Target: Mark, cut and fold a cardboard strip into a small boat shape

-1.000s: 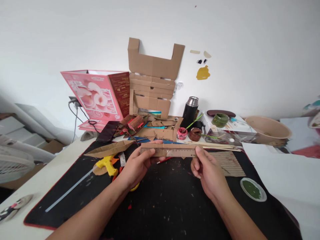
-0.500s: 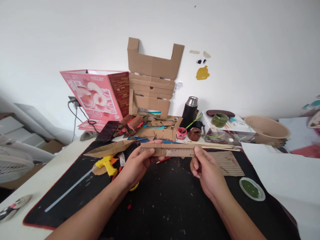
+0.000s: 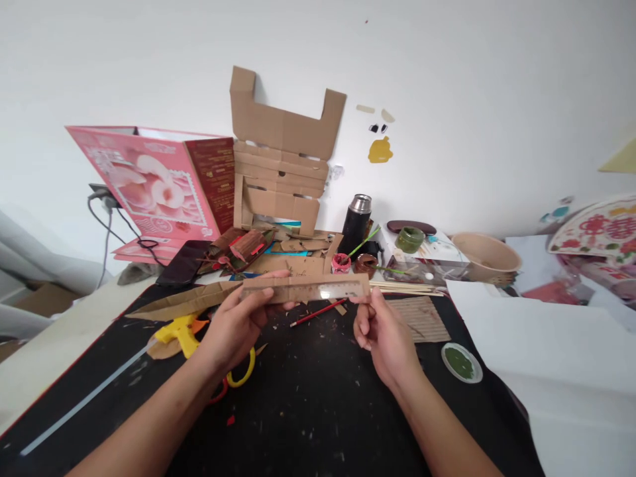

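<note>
Evidently, one black mat [image 3: 298, 411] protects most of the table [image 3: 64, 351]. Behind, one unfolded carton [image 3: 281, 126] leans on the wall [image 3: 472, 99], likely for support. Above the mat, the left hand [image 3: 243, 328] clamps one cardboard strip [image 3: 366, 286] behind one clear ruler [image 3: 308, 291], probably aligning edges; the right hand [image 3: 390, 334] meets their right end, its grip unclear. One red pencil [image 3: 318, 313] lies below.

The clear ruler [image 3: 298, 291] is showing dark graduations against a brown cardboard strip [image 3: 367, 283]. Left of the ruler, a glue gun [image 3: 181, 333] is showing yellow; beyond the ruler, a box [image 3: 149, 185] is wearing pink with peach prints (its side is showing deep red with gold lettering). Nearer than the ruler, scissors [image 3: 243, 382] are pairing 2 colours, yellow and red.
</note>
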Motion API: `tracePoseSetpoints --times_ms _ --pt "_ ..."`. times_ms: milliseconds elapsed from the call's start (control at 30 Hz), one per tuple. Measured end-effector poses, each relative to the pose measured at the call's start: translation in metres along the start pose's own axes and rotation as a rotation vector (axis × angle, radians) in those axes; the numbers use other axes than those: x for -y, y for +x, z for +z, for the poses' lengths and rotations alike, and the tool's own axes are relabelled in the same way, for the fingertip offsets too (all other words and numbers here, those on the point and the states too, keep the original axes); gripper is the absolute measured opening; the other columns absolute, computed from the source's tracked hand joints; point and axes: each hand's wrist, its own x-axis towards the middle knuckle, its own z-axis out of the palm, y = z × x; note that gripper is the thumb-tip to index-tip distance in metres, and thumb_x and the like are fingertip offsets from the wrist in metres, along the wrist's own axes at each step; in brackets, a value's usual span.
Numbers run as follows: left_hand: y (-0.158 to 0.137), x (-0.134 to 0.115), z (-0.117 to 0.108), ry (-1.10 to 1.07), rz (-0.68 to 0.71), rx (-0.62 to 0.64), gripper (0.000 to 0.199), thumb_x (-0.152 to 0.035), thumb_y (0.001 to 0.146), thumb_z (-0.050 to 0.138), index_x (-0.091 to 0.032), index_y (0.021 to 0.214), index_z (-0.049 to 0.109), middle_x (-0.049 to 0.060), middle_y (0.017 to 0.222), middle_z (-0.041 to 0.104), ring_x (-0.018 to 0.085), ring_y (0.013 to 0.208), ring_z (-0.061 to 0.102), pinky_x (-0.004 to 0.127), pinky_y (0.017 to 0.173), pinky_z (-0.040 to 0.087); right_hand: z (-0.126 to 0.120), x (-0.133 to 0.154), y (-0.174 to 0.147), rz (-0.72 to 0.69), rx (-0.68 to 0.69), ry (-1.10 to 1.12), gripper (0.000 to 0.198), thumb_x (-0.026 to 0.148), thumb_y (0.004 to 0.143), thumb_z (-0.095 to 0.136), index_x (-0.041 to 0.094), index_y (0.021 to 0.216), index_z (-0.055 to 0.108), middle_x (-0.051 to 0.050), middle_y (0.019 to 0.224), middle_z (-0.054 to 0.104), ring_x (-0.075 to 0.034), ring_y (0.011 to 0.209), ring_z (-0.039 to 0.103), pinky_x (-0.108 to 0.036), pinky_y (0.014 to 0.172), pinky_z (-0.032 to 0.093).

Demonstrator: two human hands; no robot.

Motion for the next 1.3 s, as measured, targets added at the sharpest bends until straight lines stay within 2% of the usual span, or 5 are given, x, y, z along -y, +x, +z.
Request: tracePoseSetpoints --times_ms 200,300,567,1000,1300 --pt "0.006 -0.012 -0.001 -0.031 0.093 -0.053 0.035 -0.026 0.075 0.094 -0.015 0.108 0.089 0.014 0.118 0.085 0.033 0.100 0.082 0.040 0.081 0.074 -0.009 -0.019 0.003 -0.210 0.070 -0.621 0.041 0.059 0.105 0.063 0.021 0.099 0.077 0.004 0.055 0.061 -0.016 0.048 0.061 -0.026 0.051 0.045" --pt "0.006 -0.010 0.000 -0.030 0.069 -0.059 0.039 -0.027 0.076 0.094 -0.016 0.113 0.088 0.014 0.116 0.086 0.033 0.099 0.082 0.042 0.082 0.074 -0.008 -0.031 0.005 -0.397 0.174 -1.010 0.024 0.033 0.107 0.059 0.024 0.107 0.081 -0.007 0.101 0.086 -0.026 0.091 0.081 -0.033 0.081 0.057" --pt "0.003 -0.004 0.001 -0.078 -0.007 -0.032 0.042 -0.029 0.071 0.097 -0.014 0.109 0.086 0.017 0.118 0.084 0.038 0.106 0.081 0.050 0.088 0.072 0.010 -0.039 0.014 -0.328 0.186 -1.476 0.035 0.017 0.107 0.061 0.024 0.136 0.078 -0.009 0.131 0.084 -0.029 0.113 0.082 -0.036 0.095 0.059" --pt "0.003 -0.006 0.003 -0.104 -0.044 0.001 0.044 -0.034 0.066 0.101 -0.012 0.101 0.086 0.016 0.114 0.085 0.035 0.106 0.081 0.042 0.086 0.072 0.009 -0.042 0.008 -0.376 0.224 -1.527 0.021 0.019 0.107 0.059 0.023 0.113 0.079 -0.007 0.111 0.086 -0.028 0.098 0.083 -0.032 0.082 0.055" --pt "0.005 -0.004 -0.002 -0.089 -0.011 0.035 0.047 -0.031 0.074 0.095 -0.012 0.116 0.083 0.017 0.114 0.084 0.035 0.105 0.081 0.048 0.091 0.071 -0.010 -0.037 -0.001 -0.376 0.203 -1.140 0.031 0.040 0.104 0.057 0.022 0.107 0.081 -0.002 0.065 0.067 -0.023 0.061 0.066 -0.032 0.061 0.045"
